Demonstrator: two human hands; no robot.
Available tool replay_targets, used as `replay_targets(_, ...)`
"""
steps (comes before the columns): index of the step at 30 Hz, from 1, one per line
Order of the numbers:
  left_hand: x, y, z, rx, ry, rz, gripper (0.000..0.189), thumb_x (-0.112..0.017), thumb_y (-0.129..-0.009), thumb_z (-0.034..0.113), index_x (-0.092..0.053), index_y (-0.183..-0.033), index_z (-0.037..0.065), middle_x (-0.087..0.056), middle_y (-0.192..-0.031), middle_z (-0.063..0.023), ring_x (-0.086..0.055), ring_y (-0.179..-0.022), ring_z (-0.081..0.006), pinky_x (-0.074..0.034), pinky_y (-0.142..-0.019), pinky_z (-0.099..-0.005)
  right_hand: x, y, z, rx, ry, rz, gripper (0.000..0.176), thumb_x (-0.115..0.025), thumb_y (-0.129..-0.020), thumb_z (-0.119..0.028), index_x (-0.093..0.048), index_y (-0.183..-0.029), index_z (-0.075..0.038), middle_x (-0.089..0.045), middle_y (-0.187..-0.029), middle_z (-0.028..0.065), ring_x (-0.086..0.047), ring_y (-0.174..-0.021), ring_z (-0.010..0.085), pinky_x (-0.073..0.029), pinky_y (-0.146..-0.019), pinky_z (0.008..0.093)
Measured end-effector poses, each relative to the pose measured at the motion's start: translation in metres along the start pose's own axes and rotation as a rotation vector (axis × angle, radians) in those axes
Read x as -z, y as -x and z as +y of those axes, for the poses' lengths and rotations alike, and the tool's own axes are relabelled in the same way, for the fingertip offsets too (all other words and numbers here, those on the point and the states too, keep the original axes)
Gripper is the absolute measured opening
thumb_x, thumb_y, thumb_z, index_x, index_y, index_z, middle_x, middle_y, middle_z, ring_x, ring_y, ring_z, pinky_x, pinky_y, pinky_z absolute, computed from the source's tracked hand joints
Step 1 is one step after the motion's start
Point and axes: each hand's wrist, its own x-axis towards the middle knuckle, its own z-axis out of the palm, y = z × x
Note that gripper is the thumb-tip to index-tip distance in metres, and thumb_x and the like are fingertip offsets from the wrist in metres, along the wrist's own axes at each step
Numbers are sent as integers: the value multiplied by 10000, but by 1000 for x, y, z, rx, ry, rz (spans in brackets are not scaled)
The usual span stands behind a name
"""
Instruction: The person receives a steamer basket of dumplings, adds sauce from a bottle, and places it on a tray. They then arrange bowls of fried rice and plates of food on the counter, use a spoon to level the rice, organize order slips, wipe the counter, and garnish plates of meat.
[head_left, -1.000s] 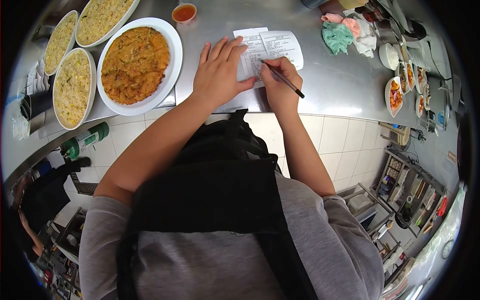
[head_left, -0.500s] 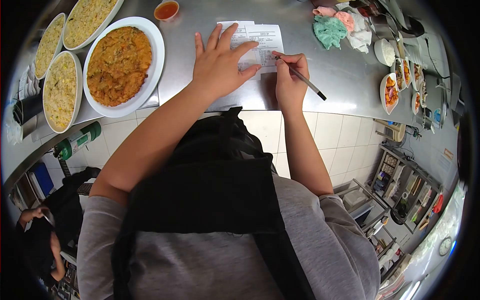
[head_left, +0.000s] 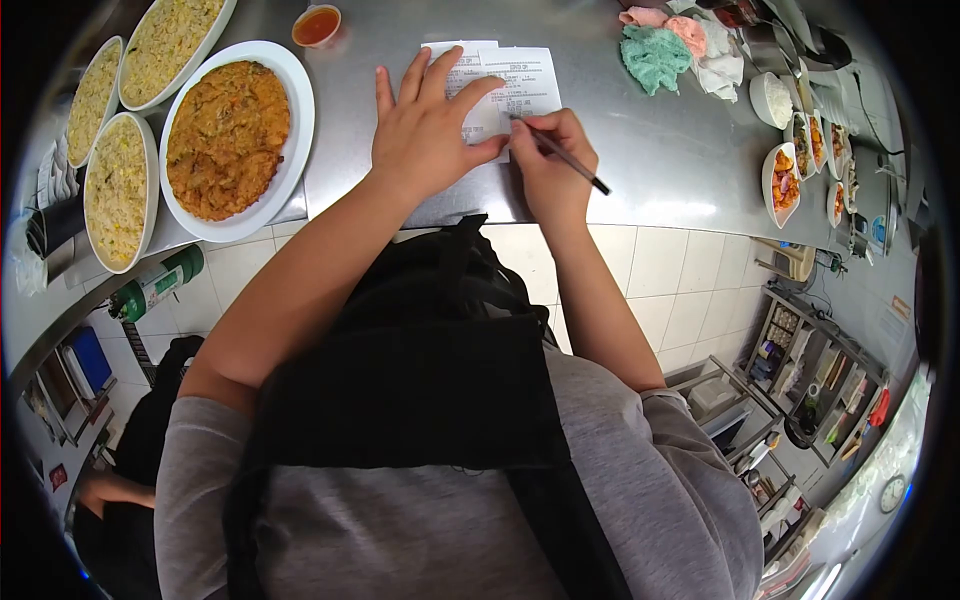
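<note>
Two printed receipts lie side by side on the steel counter (head_left: 400, 25). My left hand (head_left: 425, 140) is spread flat over the left receipt (head_left: 482, 62), its fingers apart and its thumb reaching toward the right one. In my right hand (head_left: 556, 170) a dark pen (head_left: 575, 165) is pinched, its tip down at the printed lines of the right receipt (head_left: 538, 88). To the left stands a white oval plate (head_left: 303, 110) with a large browned omelette-like round (head_left: 228, 140) on it.
Bowls of fried rice (head_left: 120, 190) line the counter's left end. A cup of red sauce (head_left: 317, 27) sits at the back. Crumpled cloths (head_left: 655, 58) and small dishes of food (head_left: 783, 180) are on the right. Another person's arm (head_left: 120, 490) shows at lower left.
My right hand and the pen have shifted left across the right receipt. My left hand stays spread on the paper. The other person at lower left has changed position.
</note>
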Motion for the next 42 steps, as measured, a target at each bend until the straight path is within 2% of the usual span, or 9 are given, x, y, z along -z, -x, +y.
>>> replay_targets(6, -1, 0, 0, -7, 0, 18, 625, -735, -720, 503, -544, -1296, 350, -367, -1475, -92, -248, -1414, -339, -93, -1121, -646, 10, -8, -1, -20, 137, 120, 164, -730, -793, -94, -592, -823, -11, -608, -765, 107, -616, -662, 168, -492, -617, 287)
replay_targets(8, -1, 0, 1, -7, -1, 9, 635, -735, -719, 503, -540, -1303, 347, -367, -1476, -92, -247, -1414, -339, -93, -1121, -646, -1, -5, 5, 119, 92, 66, 164, -725, -798, -94, -584, -815, -11, -610, -767, 109, -613, -653, 166, -490, -607, 285)
replay_targets(12, 0, 0, 1, 9, 1, 4, 654, -730, -727, 509, -531, -1321, 320, -366, -1480, -91, -245, -1417, -334, -90, -1123, -640, 11, -6, -7, 5, 189, 97, 160, -718, -811, -88, -587, -851, -6, -644, -820, 111, -621, -700, 139, -482, -633, 251)
replay_targets(16, 0, 0, 1, 23, 5, -1, 652, -711, -760, 504, -502, -1348, 315, -371, -1489, -81, -258, -1416, -321, -97, -1123, -631, 14, -7, -3, 0, -170, 5, 134, -686, -870, -90, -577, -899, -18, -662, -789, 71, -610, -695, 97, -478, -648, 227)
replay_targets(17, 1, -1, 0, 22, 4, 5, 652, -711, -760, 504, -502, -1348, 315, -371, -1489, -81, -258, -1416, -321, -97, -1123, -631, 14, -7, -5, 62, -85, -7, 146, -684, -882, -107, -572, -924, -23, -665, -789, 71, -613, -699, 95, -486, -652, 234)
replay_targets(23, 15, -4, -34, -99, 218, -65, 607, -696, -824, 333, -479, -1371, 185, -409, -1475, -52, -320, -1402, -274, -169, -1163, -505, 19, -5, 0, 97, 106, -70, 153, -665, -893, -128, -569, -961, -30, -676, -834, 95, -648, -731, 148, -508, -676, 269)
replay_targets(26, 30, 2, -45, -157, 69, -177, 642, -717, -801, 334, -472, -1375, 187, -406, -1479, -41, -313, -1405, -270, -159, -1170, -505, 17, -5, -1, 118, 148, -54, 155, -659, -893, -129, -564, -967, -31, -677, -835, 103, -656, -733, 175, -515, -683, 284)
replay_targets(38, 21, 7, -50, -167, 106, -99, 715, -730, -760, 400, -458, -1376, 160, -408, -1472, -45, -319, -1394, -303, -171, -1146, -554, -7, -10, -10, 238, 127, -126, 94, -637, -829, -18, -597, -913, -31, -619, -848, 118, -619, -730, 236, -491, -667, 300)
replay_targets(42, 30, 7, -49, -166, 126, -130, 740, -704, -781, 431, -431, -1402, 137, -382, -1486, -51, -301, -1398, -326, -163, -1141, -573, -12, -9, -17, 351, 205, -112, 104, -604, -849, -5, -598, -953, -11, -628, -904, 153, -616, -827, 314, -495, -755, 361)
